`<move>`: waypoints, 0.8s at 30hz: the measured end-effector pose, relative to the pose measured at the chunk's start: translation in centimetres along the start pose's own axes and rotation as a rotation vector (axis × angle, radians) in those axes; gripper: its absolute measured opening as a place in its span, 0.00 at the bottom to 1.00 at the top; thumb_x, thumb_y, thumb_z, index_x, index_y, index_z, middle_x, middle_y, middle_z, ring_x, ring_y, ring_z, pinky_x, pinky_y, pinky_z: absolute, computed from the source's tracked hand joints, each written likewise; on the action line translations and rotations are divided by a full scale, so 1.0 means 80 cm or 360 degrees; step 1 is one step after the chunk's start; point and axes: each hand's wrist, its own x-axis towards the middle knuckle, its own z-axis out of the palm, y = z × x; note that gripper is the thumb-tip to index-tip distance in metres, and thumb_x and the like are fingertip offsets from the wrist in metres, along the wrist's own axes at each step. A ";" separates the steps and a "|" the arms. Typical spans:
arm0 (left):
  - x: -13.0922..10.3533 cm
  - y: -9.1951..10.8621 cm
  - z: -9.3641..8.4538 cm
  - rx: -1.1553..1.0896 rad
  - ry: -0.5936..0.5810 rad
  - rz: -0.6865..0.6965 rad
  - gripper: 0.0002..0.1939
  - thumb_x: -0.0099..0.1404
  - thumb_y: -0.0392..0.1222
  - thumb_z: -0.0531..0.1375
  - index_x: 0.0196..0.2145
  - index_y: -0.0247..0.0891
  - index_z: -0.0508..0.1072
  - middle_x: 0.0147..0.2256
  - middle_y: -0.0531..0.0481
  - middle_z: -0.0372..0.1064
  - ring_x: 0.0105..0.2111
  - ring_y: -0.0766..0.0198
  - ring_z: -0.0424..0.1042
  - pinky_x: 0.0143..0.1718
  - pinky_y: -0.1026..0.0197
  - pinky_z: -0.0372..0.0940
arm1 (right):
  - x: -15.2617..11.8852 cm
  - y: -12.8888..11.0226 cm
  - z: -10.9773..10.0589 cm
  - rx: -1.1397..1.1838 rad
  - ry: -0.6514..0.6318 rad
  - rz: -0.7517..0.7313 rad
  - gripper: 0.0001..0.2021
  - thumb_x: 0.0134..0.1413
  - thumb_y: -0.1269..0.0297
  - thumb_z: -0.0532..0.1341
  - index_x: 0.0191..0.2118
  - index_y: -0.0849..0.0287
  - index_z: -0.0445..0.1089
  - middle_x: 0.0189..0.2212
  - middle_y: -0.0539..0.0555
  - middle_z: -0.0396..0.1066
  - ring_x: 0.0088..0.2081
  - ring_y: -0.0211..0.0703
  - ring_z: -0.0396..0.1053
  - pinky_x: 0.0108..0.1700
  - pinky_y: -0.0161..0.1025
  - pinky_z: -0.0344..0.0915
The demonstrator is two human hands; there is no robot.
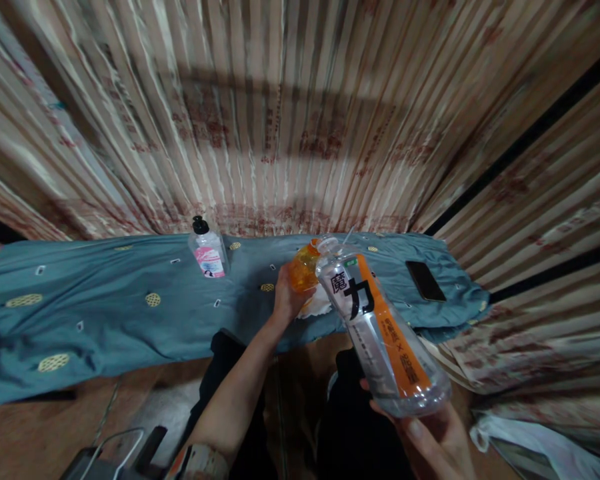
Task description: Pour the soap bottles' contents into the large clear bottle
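My right hand (430, 433) grips the lower end of a clear plastic drink bottle (375, 320) with a silver and orange label. The bottle is tilted, its neck pointing up and left and its base close to me. My left hand (287, 293) is wrapped round a smaller orange bottle (304, 268), which is see-through. The two bottle necks lie close together; whether they touch I cannot tell. Beneath the bottles a crumpled white tissue or cloth (316, 305) partly shows, the rest hidden behind the clear bottle.
A pump bottle (210, 253) with a black top and pink label stands on the teal patterned cloth (115, 300) to the left. A dark phone (425, 281) lies at the right. Pleated curtains (280, 120) hang behind. A white plastic bag (535, 440) is at lower right.
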 end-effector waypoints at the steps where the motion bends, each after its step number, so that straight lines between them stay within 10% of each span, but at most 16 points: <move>1: 0.000 0.002 -0.001 0.0025 0.0000 0.0011 0.36 0.45 0.37 0.76 0.51 0.42 0.70 0.48 0.46 0.74 0.48 0.54 0.76 0.51 0.50 0.73 | 0.000 0.000 0.000 -0.0009 0.0006 -0.0009 0.26 0.40 0.52 0.80 0.46 0.55 0.79 0.40 0.61 0.85 0.39 0.56 0.84 0.41 0.42 0.78; 24: 0.000 0.016 -0.007 0.0110 -0.0032 0.0050 0.35 0.46 0.37 0.75 0.51 0.40 0.70 0.49 0.43 0.72 0.51 0.50 0.74 0.55 0.44 0.71 | -0.003 -0.009 0.013 0.0017 0.0011 -0.0002 0.25 0.39 0.51 0.80 0.44 0.54 0.80 0.39 0.59 0.85 0.39 0.55 0.84 0.40 0.40 0.79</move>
